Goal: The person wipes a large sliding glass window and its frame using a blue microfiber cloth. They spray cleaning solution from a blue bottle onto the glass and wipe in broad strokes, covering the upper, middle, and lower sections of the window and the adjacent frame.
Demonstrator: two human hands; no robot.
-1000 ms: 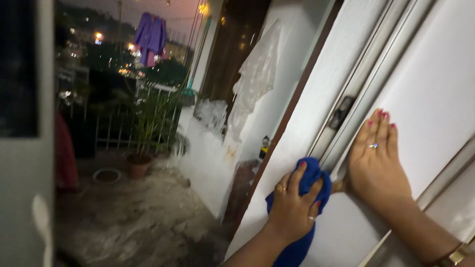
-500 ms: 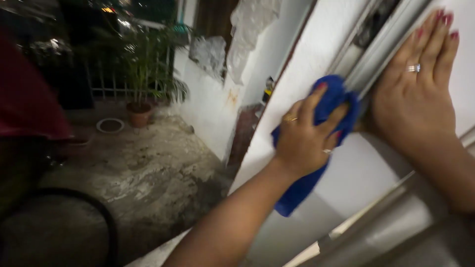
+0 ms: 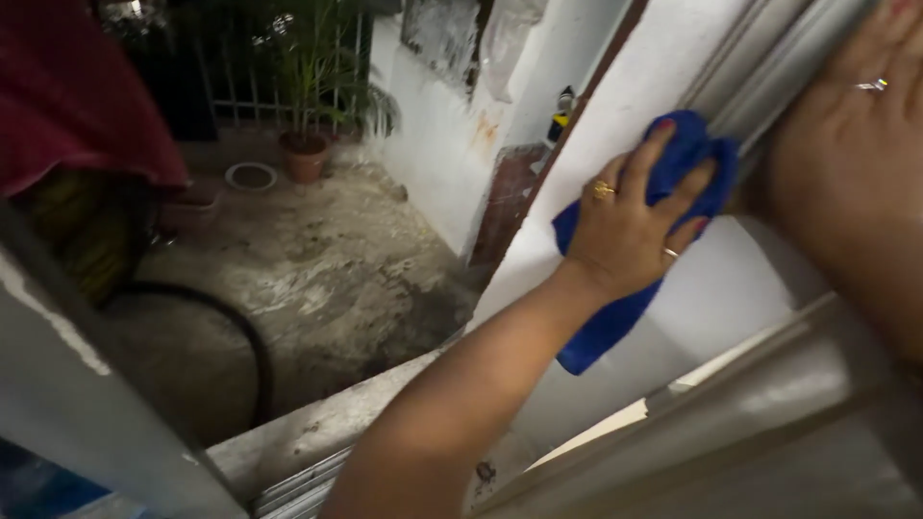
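Note:
My left hand (image 3: 630, 226) is closed around a blue cloth (image 3: 615, 317) and presses it against the white window panel (image 3: 711, 288), right beside the metal frame rail (image 3: 769, 67). The cloth's loose end hangs down below my wrist. My right hand (image 3: 851, 144) lies flat with fingers together on the panel to the right of the rail, wearing a ring. Its fingertips run out of the top of the view.
Outside and below lies a stained concrete terrace (image 3: 317, 279) with a potted plant (image 3: 308, 144), a white dish (image 3: 252, 176), a railing and a black hose (image 3: 231, 327). A red cloth (image 3: 77, 96) hangs at the upper left. A grey window frame (image 3: 87, 423) crosses the lower left.
The view has tilted further down and left, showing the sill and terrace. My left hand and the cloth stay on the panel by the rail; my right hand remains flat.

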